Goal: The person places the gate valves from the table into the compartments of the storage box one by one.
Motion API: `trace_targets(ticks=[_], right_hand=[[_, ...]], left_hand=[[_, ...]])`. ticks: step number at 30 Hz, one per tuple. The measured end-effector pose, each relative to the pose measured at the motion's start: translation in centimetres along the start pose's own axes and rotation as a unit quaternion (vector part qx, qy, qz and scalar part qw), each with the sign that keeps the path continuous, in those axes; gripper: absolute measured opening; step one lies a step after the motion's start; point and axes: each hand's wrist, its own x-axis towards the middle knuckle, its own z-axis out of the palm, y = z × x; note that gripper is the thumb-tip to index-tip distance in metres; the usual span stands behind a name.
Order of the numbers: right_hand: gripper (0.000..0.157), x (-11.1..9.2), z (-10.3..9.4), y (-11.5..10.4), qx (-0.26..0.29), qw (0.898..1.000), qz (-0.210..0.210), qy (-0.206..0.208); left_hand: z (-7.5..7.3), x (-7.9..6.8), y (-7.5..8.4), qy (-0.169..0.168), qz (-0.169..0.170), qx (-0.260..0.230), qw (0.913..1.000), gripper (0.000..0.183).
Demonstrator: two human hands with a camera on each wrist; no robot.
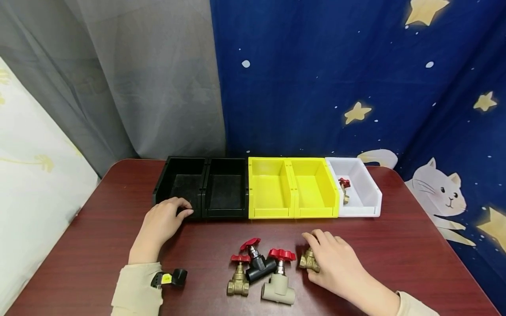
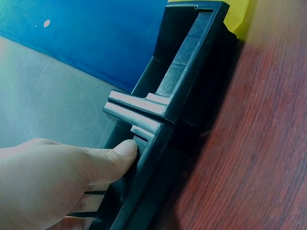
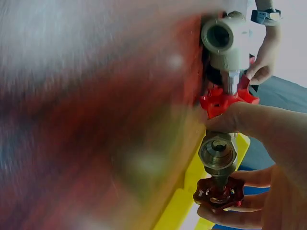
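Note:
My right hand (image 1: 336, 263) grips a brass gate valve (image 1: 309, 260) near the front right of the table. In the right wrist view, the thumb lies on its brass body and the fingers curl by its dark red handwheel (image 3: 218, 193). At the far left, my left hand (image 1: 164, 221) holds the front lip of the leftmost black bin (image 1: 160, 188); its thumb (image 2: 125, 149) presses on that lip. Between the hands lie another brass valve (image 1: 238, 283), a black valve (image 1: 261, 268) and a grey-beige valve (image 1: 278, 289), all with red handwheels.
Along the table's back stand a second black bin (image 1: 226, 213), two yellow bins (image 1: 271, 213) (image 1: 316, 213) and a white bin (image 1: 369, 193). Inside the white bin lies a small brass valve with a red handle (image 1: 345, 193). Curtains (image 1: 276, 87) hang behind the table.

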Motion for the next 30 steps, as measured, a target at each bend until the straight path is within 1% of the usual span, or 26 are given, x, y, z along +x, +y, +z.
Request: trace_targets(ticks=[6,16,30], right_hand=[[0.078,0.6,-1.0,1.3,-0.013,1.0,-0.001,0.021],[0.073,2.4,-2.8,2.6,0.003,0.999,0.026,0.026],[0.075,5.2,-3.2,5.2,0.015,0.998,0.035,0.04]], left_hand=[[-0.1,0.0,0.1,0.0,0.0,-0.002,1.0,0.011],[-0.2,0.0,0.1,0.0,0.001,-0.001,1.0,0.01],[-0.2,0.0,0.2,0.001,0.001,0.003,1.0,0.011]])
